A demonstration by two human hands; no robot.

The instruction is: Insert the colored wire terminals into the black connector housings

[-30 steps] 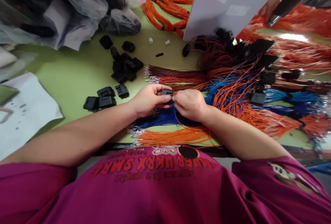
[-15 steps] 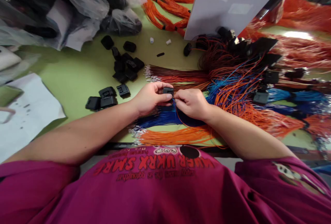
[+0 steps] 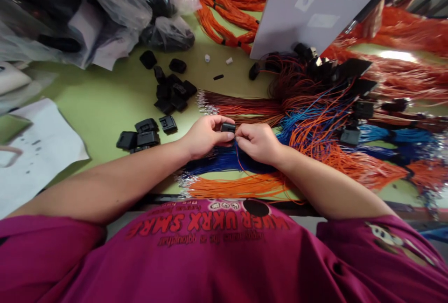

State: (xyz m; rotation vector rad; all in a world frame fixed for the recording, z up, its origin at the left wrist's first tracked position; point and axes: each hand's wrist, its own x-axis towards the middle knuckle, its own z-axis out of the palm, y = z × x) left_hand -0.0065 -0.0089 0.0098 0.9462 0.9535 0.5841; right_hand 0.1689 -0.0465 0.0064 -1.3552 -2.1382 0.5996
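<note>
Between the thumb and fingers of my left hand [image 3: 206, 137] is a black connector housing [image 3: 228, 127]. My right hand [image 3: 258, 143] is pinched at the housing's right side, closed on a thin wire whose end is hidden by the fingertips. An orange wire [image 3: 238, 157] and a blue one hang down from between the hands. Under and around the hands lie bundles of blue wires [image 3: 217, 161], orange wires [image 3: 238, 185] and brown wires [image 3: 245, 101], their metal terminals toward the left.
Loose black housings [image 3: 175, 91] lie in a pile on the green table [image 3: 94, 102], with more housings [image 3: 147, 137] nearer me. Plastic bags [image 3: 119, 4] fill the back left. A white board [image 3: 297, 18] stands at the back. White paper [image 3: 49, 149] lies at left.
The connector housing has tilted slightly in my left hand, and the fingers have shifted a little around it. My right hand stays close beside it. The whole view has moved slightly.
</note>
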